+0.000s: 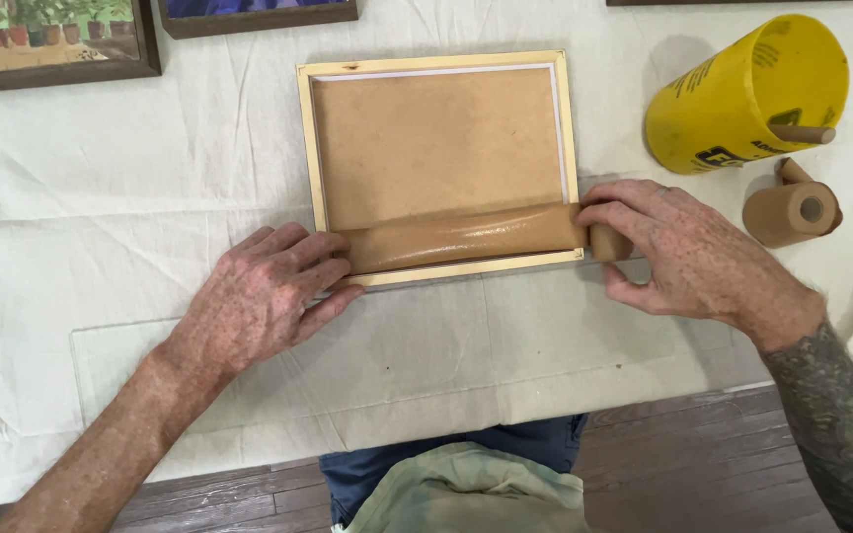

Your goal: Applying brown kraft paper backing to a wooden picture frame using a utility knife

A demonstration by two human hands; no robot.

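Left hand (267, 294) flat, fingers pressing brown paper tape strip (461, 237) onto near edge of pale wooden frame (313, 148), right hand (678, 257) gripping brown tape roll (608, 242) at frame's right corner

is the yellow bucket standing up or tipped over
Tipped over: the yellow bucket lies on its side on the cloth, open mouth facing right, with a wooden handle poking out.

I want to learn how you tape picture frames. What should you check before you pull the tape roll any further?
1. Left hand pins the tape's start at the frame's lower left corner: ok.
2. Right hand grips the tape roll past the right edge: ok.
3. Brown tape strip covers the lower seam of the wooden frame: ok.
4. Strip smooth: not ok, it looks rippled.
5. Strip stuck down fully: cannot tell.
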